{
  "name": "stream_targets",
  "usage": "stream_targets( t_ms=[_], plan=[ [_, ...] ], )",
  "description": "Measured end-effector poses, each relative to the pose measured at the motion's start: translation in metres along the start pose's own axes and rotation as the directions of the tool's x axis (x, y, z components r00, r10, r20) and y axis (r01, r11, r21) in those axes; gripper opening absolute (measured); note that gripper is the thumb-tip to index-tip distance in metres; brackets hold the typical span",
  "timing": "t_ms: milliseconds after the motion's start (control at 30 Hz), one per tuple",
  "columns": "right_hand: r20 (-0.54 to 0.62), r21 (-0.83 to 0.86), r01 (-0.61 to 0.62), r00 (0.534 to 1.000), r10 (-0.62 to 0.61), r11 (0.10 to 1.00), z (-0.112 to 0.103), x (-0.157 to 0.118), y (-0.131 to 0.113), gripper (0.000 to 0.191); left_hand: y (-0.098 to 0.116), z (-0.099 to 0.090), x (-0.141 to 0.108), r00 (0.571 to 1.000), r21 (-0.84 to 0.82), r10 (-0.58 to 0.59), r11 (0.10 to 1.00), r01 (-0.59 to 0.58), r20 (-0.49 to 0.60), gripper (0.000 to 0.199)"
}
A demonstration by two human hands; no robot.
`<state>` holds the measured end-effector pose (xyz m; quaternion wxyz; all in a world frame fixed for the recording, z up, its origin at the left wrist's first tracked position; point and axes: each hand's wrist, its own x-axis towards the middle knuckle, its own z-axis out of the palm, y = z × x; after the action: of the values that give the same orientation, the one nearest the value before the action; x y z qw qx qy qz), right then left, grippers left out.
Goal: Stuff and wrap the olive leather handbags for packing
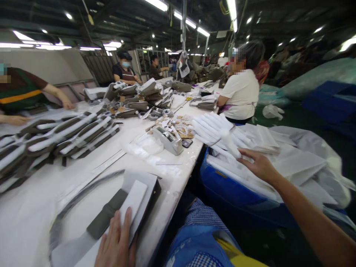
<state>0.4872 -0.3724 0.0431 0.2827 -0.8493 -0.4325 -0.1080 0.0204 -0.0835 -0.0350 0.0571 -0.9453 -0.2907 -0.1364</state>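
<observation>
The left hand [119,237] has an open grip, its fingers laid flat and pointing forward over a white pad [137,196] on what looks like a gray bag [111,207], lying on the desk [91,159]. The right hand [260,166] reaches out to the side, arm extended, its grip closed with thumb and fingers on the end of a white roll [230,142], above the blue bin [230,181]. A tape dispenser [168,141] stands beyond the bag.

tape dispenser [168,141] on the table [168,187], strips [229,166] in the bin [222,186] at right
</observation>
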Motion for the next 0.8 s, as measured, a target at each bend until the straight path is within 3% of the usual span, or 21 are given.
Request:
stream_targets(
  t_ms=[67,100,200,300,367,533,800],
  plan=[
    [0.080,0.030,0.208,0.975,-0.210,0.978,0.017,0.005,-0.042,0.032,0.002,-0.015,0.001,0.998,-0.022,-0.037,0.999,0.038,0.046,0.079],
    [0.112,0.069,0.323,0.938,-0.329,0.944,0.030,0.007,-0.063,0.030,0.003,-0.023,0.003,0.992,-0.033,-0.060,0.997,0.064,0.110,0.078],
    [0.148,0.191,0.588,0.774,-0.616,0.786,0.075,0.004,-0.124,0.032,0.003,-0.048,0.015,0.931,-0.084,-0.132,0.982,0.170,0.340,0.072],
    [0.153,0.272,0.726,0.616,-0.773,0.632,0.117,-0.007,-0.175,0.041,0.000,-0.067,0.027,0.878,-0.122,-0.152,0.965,0.231,0.454,0.071],
    [0.128,0.297,0.767,0.558,-0.820,0.569,0.137,-0.014,-0.202,0.044,-0.002,-0.075,0.030,0.873,-0.146,-0.139,0.962,0.231,0.467,0.072],
    [-0.004,0.286,0.793,0.562,-0.827,0.538,0.169,-0.022,-0.242,0.036,0.001,-0.079,0.028,0.897,-0.167,-0.138,0.960,0.226,0.420,0.070],
    [-0.198,0.392,0.744,0.642,-0.741,0.540,0.206,-0.031,-0.256,0.029,0.021,-0.058,0.019,0.955,-0.092,-0.190,0.972,0.215,0.227,0.092]
  ],
)
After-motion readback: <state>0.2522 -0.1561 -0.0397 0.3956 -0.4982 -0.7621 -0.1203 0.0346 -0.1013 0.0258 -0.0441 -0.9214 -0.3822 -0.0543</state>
